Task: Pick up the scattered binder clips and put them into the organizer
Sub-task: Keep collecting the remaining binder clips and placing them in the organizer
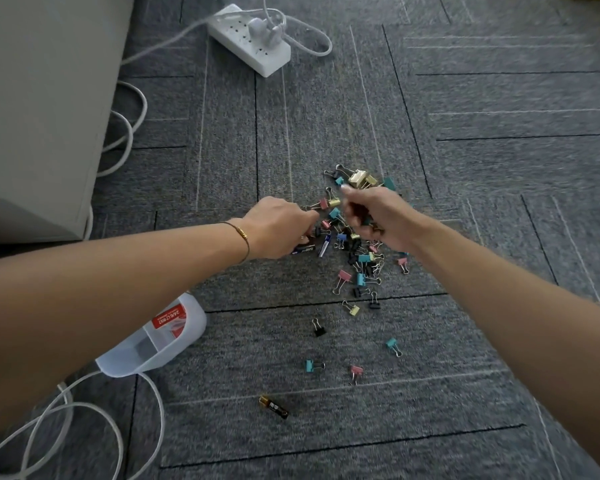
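Observation:
Several small binder clips in pink, teal, yellow, gold and black lie scattered on the grey carpet. My right hand hovers over the middle of the pile, its fingers curled around several clips. My left hand reaches in from the left with fingers closed at the pile's edge, over a dark flat item; what it grips is hidden. The clear plastic organizer with a red label lies near my left forearm at lower left. Single clips lie closer to me.
A battery lies on the carpet nearest me. A white power strip with plugs sits at the top. White cables loop at lower left and along a white cabinet on the left.

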